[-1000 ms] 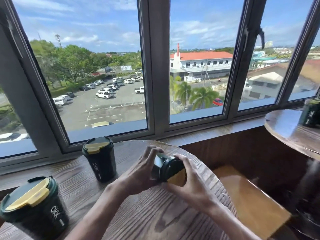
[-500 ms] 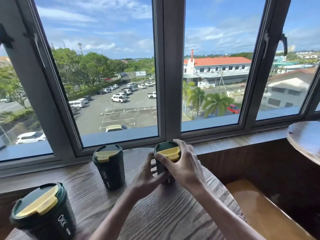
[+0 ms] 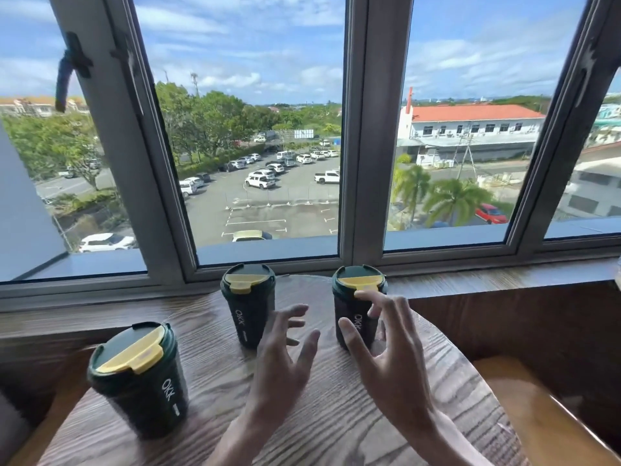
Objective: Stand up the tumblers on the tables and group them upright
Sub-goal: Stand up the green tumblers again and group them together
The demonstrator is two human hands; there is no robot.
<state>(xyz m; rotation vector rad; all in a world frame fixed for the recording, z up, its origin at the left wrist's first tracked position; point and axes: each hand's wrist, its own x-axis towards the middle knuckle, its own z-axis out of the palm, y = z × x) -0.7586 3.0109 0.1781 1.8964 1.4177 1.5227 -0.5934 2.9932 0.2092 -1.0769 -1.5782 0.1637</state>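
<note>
Three dark green tumblers with yellow lid flaps stand upright on a round wooden table [image 3: 329,425]. The near left tumbler [image 3: 141,378] is closest to me. The middle tumbler [image 3: 247,307] stands near the window. The right tumbler [image 3: 356,304] stands at the table's far right. My left hand [image 3: 282,361] hovers between the middle and right tumblers with its fingers spread, holding nothing. My right hand [image 3: 386,351] is just in front of the right tumbler, fingers spread and slightly bent, partly covering its body without gripping it.
A wooden window ledge [image 3: 100,317] runs behind the table under a large grey-framed window [image 3: 359,129]. A wooden seat [image 3: 544,415] lies below the table's right edge.
Both hands held the right tumbler tilted, set it upright, then let go and drew back with fingers spread. The view shifted left, so the second table left the frame.
</note>
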